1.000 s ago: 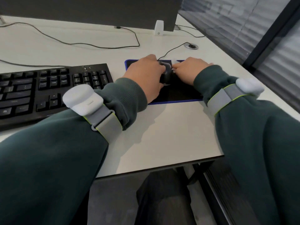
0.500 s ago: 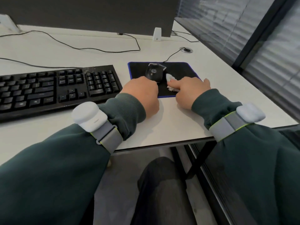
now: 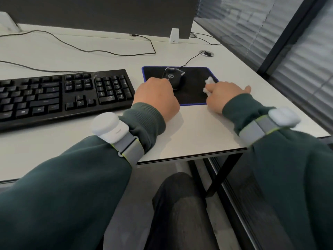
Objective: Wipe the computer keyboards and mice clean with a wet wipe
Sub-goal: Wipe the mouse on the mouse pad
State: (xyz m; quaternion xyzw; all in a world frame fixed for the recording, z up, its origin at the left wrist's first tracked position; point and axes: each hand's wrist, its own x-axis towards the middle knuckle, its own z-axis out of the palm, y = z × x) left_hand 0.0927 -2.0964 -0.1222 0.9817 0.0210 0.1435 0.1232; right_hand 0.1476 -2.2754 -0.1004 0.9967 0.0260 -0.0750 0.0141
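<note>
White desk [image 3: 189, 134] under everything, with thin cables [image 3: 108, 53] across its far part. At the left on it, the black full-size keyboard [image 3: 54, 94], lying flat, touched by no hand. Just to its right, the black mouse pad [image 3: 196, 76] with a blue edge.

Over the near left part of the pad, the left hand [image 3: 156, 98], back turned up, knuckles at the near end of the mouse. Not possible to tell whether gripping the mouse or only resting beside it. At the near right edge of the pad, the right hand [image 3: 223, 96], curled and pinching the wet wipe.

On the far left part of the pad, the black wired HP mouse [image 3: 173, 76], sitting on its base, logo uncovered. Smallest, the crumpled white wet wipe [image 3: 209, 83], sticking out of the right hand over the pad, apart from the mouse.

Changed within the last second: before, both hands closed over the mouse with the wipe against it. Now drawn back toward the body, the wipe carried to the right side, the top of the mouse open to view. Probably means the wiping of this mouse is finished, or paused. Likely next: bring the wipe across to the keyboard. Whether already wiped, impossible to say from here.
</note>
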